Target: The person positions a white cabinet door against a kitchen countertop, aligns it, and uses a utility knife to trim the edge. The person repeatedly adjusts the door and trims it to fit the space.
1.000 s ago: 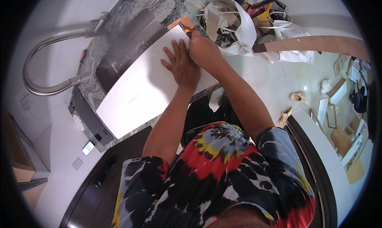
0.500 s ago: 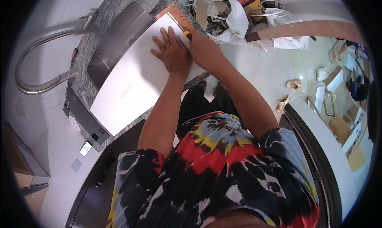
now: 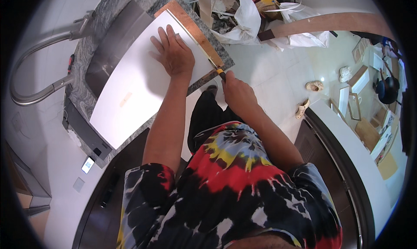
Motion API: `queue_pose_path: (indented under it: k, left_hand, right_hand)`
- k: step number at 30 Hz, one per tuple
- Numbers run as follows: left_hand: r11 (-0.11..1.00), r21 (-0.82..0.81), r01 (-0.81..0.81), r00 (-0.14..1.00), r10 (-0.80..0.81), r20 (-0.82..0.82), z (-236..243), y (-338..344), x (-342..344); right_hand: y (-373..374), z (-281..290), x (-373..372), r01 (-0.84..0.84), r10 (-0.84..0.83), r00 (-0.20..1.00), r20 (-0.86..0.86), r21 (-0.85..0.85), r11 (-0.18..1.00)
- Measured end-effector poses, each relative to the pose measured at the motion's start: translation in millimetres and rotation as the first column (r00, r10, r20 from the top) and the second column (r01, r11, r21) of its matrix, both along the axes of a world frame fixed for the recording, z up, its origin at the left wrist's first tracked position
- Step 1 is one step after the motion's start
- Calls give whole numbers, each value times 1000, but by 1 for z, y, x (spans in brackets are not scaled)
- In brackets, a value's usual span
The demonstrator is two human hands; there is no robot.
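A large white board (image 3: 139, 84) lies across the counter, partly over the dark sink. My left hand (image 3: 176, 58) rests flat on it near its far right part, fingers spread. Beneath the board's right edge, a strip of a brown wooden board (image 3: 191, 26) shows. My right hand (image 3: 239, 92) is closed around a hand tool with a yellow-and-black handle (image 3: 221, 72) and a thin blade-like metal end. That end meets the near right corner of the white board; its exact kind I cannot make out.
Left of the board are the sink (image 3: 115, 40), a curved metal faucet (image 3: 26, 102) and a red-and-black tool (image 3: 71, 64). White sacks of scraps (image 3: 243, 21) stand beyond the counter. Tan clogs (image 3: 302, 108) lie on the floor at right. A phone (image 3: 87, 164) is at lower left.
My right hand has drawn the tool along the board's right edge toward me, down to the near corner. My left hand stays flat on the board.
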State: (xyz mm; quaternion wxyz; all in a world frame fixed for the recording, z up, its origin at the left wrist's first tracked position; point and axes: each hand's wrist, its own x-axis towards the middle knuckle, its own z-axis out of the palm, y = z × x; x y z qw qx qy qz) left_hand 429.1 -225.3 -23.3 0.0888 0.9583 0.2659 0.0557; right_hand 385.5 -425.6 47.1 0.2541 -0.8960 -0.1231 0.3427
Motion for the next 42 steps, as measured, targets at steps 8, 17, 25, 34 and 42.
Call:
queue_pose_path:
  k: [8,17,25,34,42]
  left_hand:
    - [999,-43,-4,1000,4,4,6,0,0]
    - [998,-58,-15,1000,16,22,4,2,-5]
    - [1000,4,-22,998,22,-58,7,0,7]
    - [998,-56,1,994,-7,-106,5,4,0]
    - [999,-45,-2,992,-4,-123,7,2,2]
  right_hand:
    - [-14,0,-21,17,-17,1000,-15,-38,999]
    - [-28,-7,-29,53,-54,999,10,32,998]
    - [36,8,69,130,-184,975,121,357,925]
    - [127,-35,132,-129,29,931,365,254,958]
    - [134,-42,139,-134,42,933,358,238,962]
